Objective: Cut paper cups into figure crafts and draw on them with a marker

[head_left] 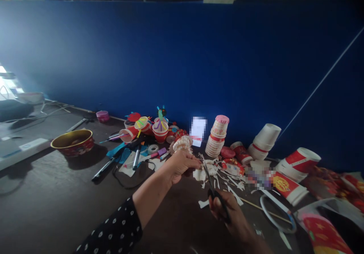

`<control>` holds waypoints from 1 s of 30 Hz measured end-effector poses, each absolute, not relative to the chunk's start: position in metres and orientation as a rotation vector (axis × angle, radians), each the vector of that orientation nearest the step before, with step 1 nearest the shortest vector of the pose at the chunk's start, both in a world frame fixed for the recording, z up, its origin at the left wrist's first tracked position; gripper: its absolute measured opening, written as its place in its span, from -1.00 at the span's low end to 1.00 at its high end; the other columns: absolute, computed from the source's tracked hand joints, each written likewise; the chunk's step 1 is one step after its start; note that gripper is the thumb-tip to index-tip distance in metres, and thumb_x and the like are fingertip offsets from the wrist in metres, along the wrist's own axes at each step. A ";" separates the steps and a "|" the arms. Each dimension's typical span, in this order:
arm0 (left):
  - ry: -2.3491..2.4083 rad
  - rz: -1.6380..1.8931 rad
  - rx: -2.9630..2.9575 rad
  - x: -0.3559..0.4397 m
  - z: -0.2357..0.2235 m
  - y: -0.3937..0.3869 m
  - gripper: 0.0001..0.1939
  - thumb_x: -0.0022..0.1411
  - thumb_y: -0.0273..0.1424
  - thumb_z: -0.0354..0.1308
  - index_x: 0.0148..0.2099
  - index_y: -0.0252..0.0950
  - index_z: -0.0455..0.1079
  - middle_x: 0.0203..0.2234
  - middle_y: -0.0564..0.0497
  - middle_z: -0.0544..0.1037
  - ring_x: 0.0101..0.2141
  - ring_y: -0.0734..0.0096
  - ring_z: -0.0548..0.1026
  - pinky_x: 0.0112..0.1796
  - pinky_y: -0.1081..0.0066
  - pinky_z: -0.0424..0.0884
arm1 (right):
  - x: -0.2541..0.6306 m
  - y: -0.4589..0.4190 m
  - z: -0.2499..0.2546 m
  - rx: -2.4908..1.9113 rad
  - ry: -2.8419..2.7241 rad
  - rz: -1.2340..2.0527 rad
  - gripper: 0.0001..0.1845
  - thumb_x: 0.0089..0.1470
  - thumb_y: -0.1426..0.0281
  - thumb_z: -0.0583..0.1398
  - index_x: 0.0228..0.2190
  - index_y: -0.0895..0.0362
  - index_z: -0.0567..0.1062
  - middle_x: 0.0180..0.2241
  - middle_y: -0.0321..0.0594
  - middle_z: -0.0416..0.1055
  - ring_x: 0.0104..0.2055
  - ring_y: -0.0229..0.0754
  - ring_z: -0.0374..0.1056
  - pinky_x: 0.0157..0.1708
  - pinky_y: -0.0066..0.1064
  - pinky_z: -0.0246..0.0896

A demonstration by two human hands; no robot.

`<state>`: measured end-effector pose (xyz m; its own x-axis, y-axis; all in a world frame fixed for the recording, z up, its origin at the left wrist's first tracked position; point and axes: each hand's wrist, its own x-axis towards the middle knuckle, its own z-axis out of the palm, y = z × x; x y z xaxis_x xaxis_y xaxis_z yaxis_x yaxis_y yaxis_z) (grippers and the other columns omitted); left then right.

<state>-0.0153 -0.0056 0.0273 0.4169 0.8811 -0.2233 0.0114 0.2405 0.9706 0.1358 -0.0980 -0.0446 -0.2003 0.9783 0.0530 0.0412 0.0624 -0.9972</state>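
In right hand [231,207], scissors [210,184], long axis slanting, pointing forward-left

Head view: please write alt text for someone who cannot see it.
A person's right hand holds black-handled metal scissors beside the left hand, over a dark table with white paper scraps; red-and-white paper cups line a blue wall.

The scissors [212,189], black-handled with slim metal blades, which I hold aslant, tips pointing away from me and slightly leftward (how far the blades stand apart is unclear). The white frilled piece [182,143], ruffled in close folds, sits left of and beyond my blade tips. White scraps [199,175], irregular pieces and thin strips, lie scattered beside the blades.
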 end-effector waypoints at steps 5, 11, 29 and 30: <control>0.973 0.760 1.137 -0.016 0.026 -0.005 -0.98 -0.20 -0.55 0.18 -0.58 -0.40 0.39 -0.80 0.13 0.27 -0.75 0.68 0.13 -0.69 0.55 -0.03 | 0.134 -0.100 -0.046 -1.113 -1.378 1.275 -0.46 -0.19 -0.10 0.09 -0.64 0.16 0.25 -0.70 -0.40 0.04 -0.65 -0.40 -0.08 -0.66 -0.51 -0.20; 0.938 0.814 1.091 -0.012 0.020 -0.005 -0.92 -0.20 -0.50 0.21 -0.55 -0.38 0.36 -0.79 0.16 0.26 -0.72 0.68 0.15 -0.66 0.56 -0.02 | 0.136 -0.097 -0.053 -1.126 -1.332 0.884 -0.61 -0.08 0.07 0.13 -0.55 0.16 0.36 -0.63 -0.33 0.16 -0.59 -0.34 0.03 -0.60 -0.50 -0.04; 0.831 0.594 1.253 0.006 0.004 -0.023 -0.90 -0.23 -0.54 0.17 -0.52 -0.39 0.37 -0.73 0.12 0.37 -0.69 0.60 0.29 -0.62 0.55 0.12 | 0.143 -0.088 -0.061 -1.164 -1.143 0.783 -0.78 -0.09 0.25 0.20 -0.51 0.17 0.39 -0.59 -0.32 0.25 -0.53 -0.30 0.14 -0.52 -0.50 0.09; 0.836 0.598 1.258 0.005 0.004 -0.023 -0.91 -0.22 -0.52 0.18 -0.52 -0.39 0.38 -0.73 0.13 0.37 -0.69 0.61 0.28 -0.62 0.55 0.11 | 0.143 -0.088 -0.060 -1.156 -1.152 0.788 -0.77 -0.09 0.25 0.20 -0.52 0.17 0.38 -0.60 -0.33 0.24 -0.54 -0.31 0.12 -0.54 -0.50 0.08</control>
<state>0.0054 -0.0227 0.0044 0.5780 0.7876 -0.2135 0.0520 0.2256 0.9728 0.1427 -0.0880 -0.0602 0.2649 0.9247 0.2735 0.0805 0.2614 -0.9619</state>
